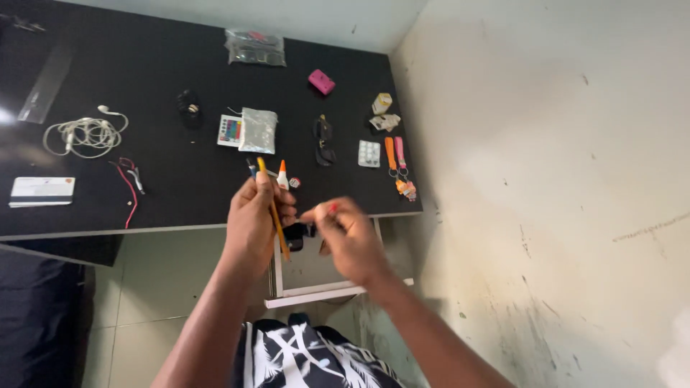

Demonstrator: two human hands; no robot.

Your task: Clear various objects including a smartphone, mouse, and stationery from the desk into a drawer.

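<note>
Both forearms rise from the near edge and meet just before the near rim of the black worktop [180, 194], the left hand [253, 219] upright with its fingers clenched around an orange pencil [274, 215] that slants down past the palm. Just right of it, the right hand [348, 241] curls inward, its fingers pinched on a small red piece [333, 208]. Farther off lie a small glue bottle [282, 174], a coiled white earphone cable [85, 134] at far left, and two keyring straps [395, 159] at right.

A plain home room: black desk [180, 194] strewn with earphones [85, 133], keychains [397, 167], against scuffed wall [546, 179].
</note>
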